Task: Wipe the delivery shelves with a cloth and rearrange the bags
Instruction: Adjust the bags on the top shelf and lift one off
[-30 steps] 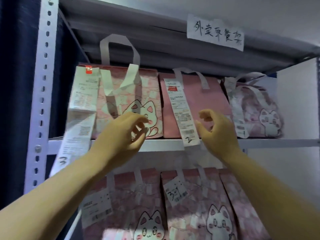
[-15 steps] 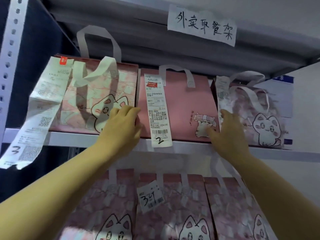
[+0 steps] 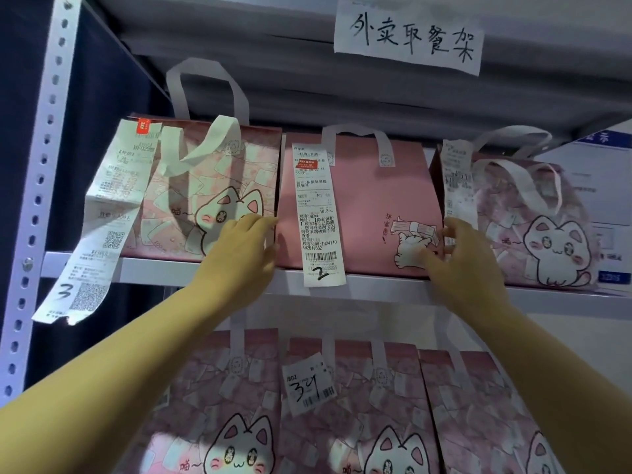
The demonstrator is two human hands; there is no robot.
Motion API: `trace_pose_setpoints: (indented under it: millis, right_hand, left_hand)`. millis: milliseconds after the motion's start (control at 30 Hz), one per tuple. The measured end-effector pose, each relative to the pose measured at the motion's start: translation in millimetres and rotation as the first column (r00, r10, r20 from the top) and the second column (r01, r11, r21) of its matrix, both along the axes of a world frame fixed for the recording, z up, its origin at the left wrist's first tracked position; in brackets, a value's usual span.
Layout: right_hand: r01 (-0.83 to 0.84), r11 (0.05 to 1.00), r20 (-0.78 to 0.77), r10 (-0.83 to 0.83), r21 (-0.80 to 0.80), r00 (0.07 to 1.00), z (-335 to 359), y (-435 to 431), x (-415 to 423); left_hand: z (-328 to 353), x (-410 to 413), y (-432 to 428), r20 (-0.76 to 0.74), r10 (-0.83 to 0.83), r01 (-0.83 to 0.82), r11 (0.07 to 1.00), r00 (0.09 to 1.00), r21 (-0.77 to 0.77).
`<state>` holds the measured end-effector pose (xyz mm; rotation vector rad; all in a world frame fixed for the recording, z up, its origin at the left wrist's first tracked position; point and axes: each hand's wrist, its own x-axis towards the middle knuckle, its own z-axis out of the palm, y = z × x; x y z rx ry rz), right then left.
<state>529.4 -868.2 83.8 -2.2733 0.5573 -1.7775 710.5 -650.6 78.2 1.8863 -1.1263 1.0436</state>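
Note:
Three pink cat-print bags stand on the upper shelf [image 3: 383, 285]. The plain pink middle bag [image 3: 372, 196] carries a long receipt marked 2 [image 3: 316, 213]. My left hand [image 3: 239, 258] presses its fingers against that bag's left edge. My right hand [image 3: 461, 258] grips its right edge, fingers curled into the gap beside the right bag [image 3: 533, 227]. The left bag [image 3: 201, 189] has a long receipt marked 3 [image 3: 102, 217] hanging over the shelf front. No cloth is in view.
Three more cat-print bags [image 3: 342, 405] fill the shelf below, one tagged 324. A handwritten paper sign [image 3: 408, 37] hangs on the shelf above. A perforated metal upright [image 3: 37, 200] frames the left side, with a dark curtain behind it.
Both hands reached forward from in front of the shelf and closed on the two sides of the middle bag. The view has drawn nearer to the upper shelf.

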Motion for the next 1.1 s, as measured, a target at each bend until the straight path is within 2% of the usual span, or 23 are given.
trace_pose_setpoints:
  millis: [233, 533, 667, 833, 1100]
  right_hand:
    - [0.044, 0.999, 0.044, -0.044, -0.009, 0.998, -1.2, 3.8, -2.7]
    - [0.117, 0.984, 0.150, -0.096, -0.135, 0.984, -10.8, 12.1, -38.9]
    - [0.178, 0.980, 0.145, -0.164, -0.092, 0.976, -21.2, -1.0, -65.2]
    - [0.247, 0.969, 0.095, -0.243, -0.034, 0.965, -23.8, -33.2, -96.5]
    - [0.310, 0.950, 0.072, -0.306, -0.040, 0.949, -3.7, -109.6, -131.3]
  left_hand:
    - [6.3, -3.3, 4.9, 0.062, -0.060, 0.061, 0.998, 0.996, -0.018]
    - [23.6, -41.2, -7.4, 0.203, -0.324, 0.330, 0.944, 0.924, 0.006]
    - [17.8, -65.5, -26.0, 0.230, -0.429, 0.432, 0.901, 0.873, 0.038]
    - [12.6, -91.0, -64.3, 0.251, -0.461, 0.448, 0.887, 0.851, 0.111]
    - [9.9, -116.3, -134.9, 0.274, -0.340, 0.336, 0.940, 0.900, 0.063]
